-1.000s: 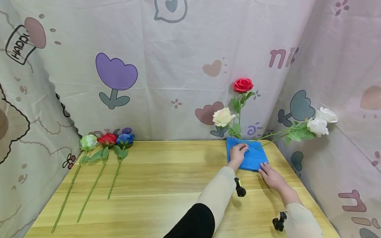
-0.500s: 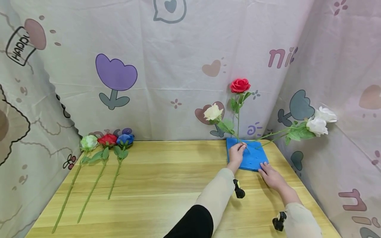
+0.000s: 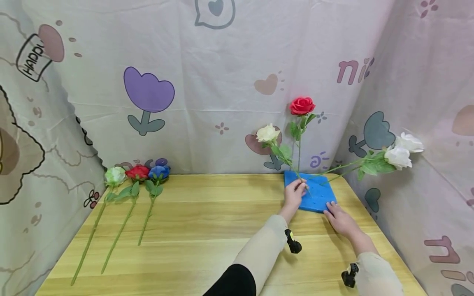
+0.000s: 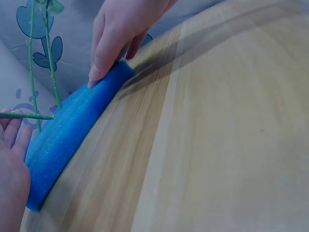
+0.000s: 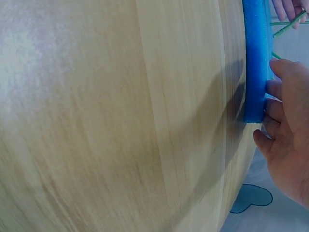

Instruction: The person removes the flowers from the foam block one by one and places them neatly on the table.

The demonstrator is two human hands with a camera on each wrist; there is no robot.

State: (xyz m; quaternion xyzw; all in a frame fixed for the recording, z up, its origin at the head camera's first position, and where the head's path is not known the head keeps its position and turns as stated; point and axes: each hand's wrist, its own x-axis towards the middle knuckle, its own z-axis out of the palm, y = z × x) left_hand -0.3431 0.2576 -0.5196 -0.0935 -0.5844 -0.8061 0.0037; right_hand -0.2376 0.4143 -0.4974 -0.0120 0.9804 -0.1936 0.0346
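Observation:
My left hand [image 3: 293, 195] pinches the green stem of a cream rose [image 3: 268, 133], which tilts to the left over a blue foam block [image 3: 319, 196]. In the left wrist view the stem's cut end [image 4: 47, 117] shows free, just above the foam's top. My right hand [image 3: 341, 220] rests on the block's near right corner, fingertips on the foam and fingers fairly straight. A red rose [image 3: 302, 106] stands upright in the block towards the back. Two white roses [image 3: 398, 158] lean far out to the right, their stems meeting the foam.
On the table's left side lie a pale green rose [image 3: 115, 176], a red rose [image 3: 138, 172] and a blue rose [image 3: 159, 172], with long stems pointing towards the front. A printed cloth [image 3: 207, 82] hangs behind the wooden table [image 3: 207, 226] and along its sides.
The cream rose has swung left and up, away from the red rose, as my left hand tilts its stem. My right hand stays on the foam corner. The head view shifts slightly.

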